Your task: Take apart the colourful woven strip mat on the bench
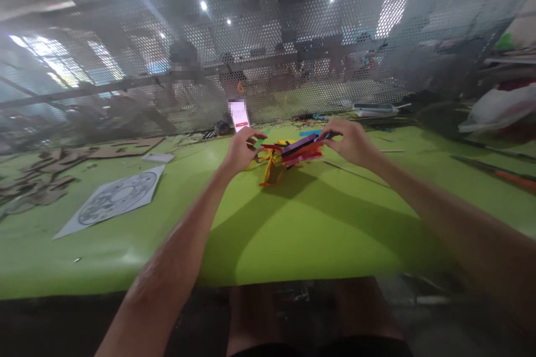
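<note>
Gripping blurred coloured strips [293,152]: left hand [242,149], right hand [352,142].

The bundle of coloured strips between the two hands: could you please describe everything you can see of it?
The bundle of coloured strips is a loose stack of thin, flat pieces in purple, red, orange and yellow, paper or card by the look. It lies roughly level just above the green table. The left hand pinches one end, the right hand the other. Yellow and orange strips droop down to the table.
</note>
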### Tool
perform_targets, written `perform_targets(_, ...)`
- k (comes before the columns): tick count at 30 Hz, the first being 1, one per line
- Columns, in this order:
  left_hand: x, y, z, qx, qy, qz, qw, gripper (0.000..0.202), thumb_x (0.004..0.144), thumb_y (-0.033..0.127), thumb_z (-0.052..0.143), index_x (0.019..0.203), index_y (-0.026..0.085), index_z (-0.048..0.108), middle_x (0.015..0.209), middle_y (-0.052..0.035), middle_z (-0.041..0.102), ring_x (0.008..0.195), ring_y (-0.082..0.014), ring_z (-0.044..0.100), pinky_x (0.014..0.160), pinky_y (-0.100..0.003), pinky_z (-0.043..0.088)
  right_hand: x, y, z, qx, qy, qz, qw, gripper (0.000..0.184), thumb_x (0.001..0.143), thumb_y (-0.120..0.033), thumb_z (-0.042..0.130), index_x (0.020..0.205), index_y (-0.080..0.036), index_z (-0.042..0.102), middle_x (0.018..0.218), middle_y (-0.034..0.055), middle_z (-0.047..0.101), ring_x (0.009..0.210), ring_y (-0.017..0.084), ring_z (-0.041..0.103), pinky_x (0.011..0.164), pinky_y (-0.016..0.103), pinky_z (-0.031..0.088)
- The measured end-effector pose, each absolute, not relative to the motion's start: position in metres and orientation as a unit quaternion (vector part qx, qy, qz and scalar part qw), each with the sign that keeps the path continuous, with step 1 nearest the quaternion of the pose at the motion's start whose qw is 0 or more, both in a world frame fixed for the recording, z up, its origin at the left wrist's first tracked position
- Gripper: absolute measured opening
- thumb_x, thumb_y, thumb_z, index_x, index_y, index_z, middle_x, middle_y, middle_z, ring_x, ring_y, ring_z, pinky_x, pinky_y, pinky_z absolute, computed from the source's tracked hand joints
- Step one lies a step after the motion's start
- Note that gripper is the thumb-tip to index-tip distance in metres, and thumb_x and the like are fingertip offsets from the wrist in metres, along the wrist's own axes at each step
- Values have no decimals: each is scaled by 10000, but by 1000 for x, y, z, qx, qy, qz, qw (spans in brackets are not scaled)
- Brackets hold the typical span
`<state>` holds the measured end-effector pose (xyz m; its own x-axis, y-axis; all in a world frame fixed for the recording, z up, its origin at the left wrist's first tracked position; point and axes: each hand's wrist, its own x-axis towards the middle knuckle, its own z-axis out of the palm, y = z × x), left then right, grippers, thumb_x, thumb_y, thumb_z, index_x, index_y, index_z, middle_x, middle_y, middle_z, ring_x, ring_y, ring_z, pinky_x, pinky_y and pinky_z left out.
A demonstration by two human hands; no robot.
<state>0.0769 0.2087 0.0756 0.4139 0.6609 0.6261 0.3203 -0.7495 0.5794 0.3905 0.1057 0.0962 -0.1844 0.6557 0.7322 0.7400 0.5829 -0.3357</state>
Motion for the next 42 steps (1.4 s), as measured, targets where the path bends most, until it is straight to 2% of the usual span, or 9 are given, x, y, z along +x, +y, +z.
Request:
perform_targets(4,72,217,73,810,301,467,189,269,758,156,725,1025,192,741,1081,-77,651,747,-110,581,697,-261,566,390,102,102,-447,-762,-62,465,122,858,-321,704,764,-244,708,881,72,720,851,257,664,835,424,516)
perform_targets(10,56,239,63,775,318,514,183,365,709,162,711,1070,193,750,1167,-103,670,876,-155,654,708,-244,562,399,104,106,-479,-732,-50,482,151,840,-391,733,785,-253,704,894,79,719,866,265,663,863,449,535)
perform_targets(13,52,243,62,760,340,510,217,449,693,166,717,1142,172,731,1066,-93,717,718,-124,642,628,-234,538,405,109,104,-499,-709,-36,497,204,798,-436,779,800,-245,709,887,80,723,843,261,662,837,444,545)
perform_targets(16,54,238,65,757,329,502,260,498,684,158,713,1182,162,713,888,-53,742,701,-139,665,656,-246,548,406,111,103,-501,-704,-29,504,203,795,-427,778,824,-235,720,895,78,725,844,252,665,830,429,549)
perform_targets(19,59,234,70,752,316,514,266,451,665,135,716,1115,165,731,827,-34,741,741,-152,685,722,-269,559,404,111,102,-495,-701,-19,512,214,799,-428,777,844,-224,726,904,79,720,853,246,667,826,418,551)
perform_targets(25,63,233,79,688,330,585,275,175,709,221,783,865,166,725,764,-19,722,702,-144,671,701,-264,540,397,111,96,-474,-705,10,527,223,797,-417,783,883,-217,739,951,89,711,890,245,666,802,399,584)
perform_targets(30,69,224,89,612,304,656,320,235,693,279,855,831,176,695,779,-9,727,718,-132,692,707,-247,578,386,110,85,-443,-747,69,490,168,815,-315,712,954,-244,773,1085,95,698,1006,254,673,849,401,625)
perform_targets(36,74,216,93,563,265,677,394,287,751,351,873,891,202,671,838,-11,745,770,-147,733,746,-282,630,379,108,79,-450,-798,52,398,462,693,-59,613,1088,-231,777,1229,117,689,1194,309,644,1078,532,535)
perform_targets(42,84,204,89,597,250,628,432,316,834,468,815,978,218,686,971,-59,775,913,-204,761,789,-346,654,360,100,80,-482,-739,159,442,594,818,-210,709,1401,-273,612,1359,130,660,1233,316,648,1031,537,568)
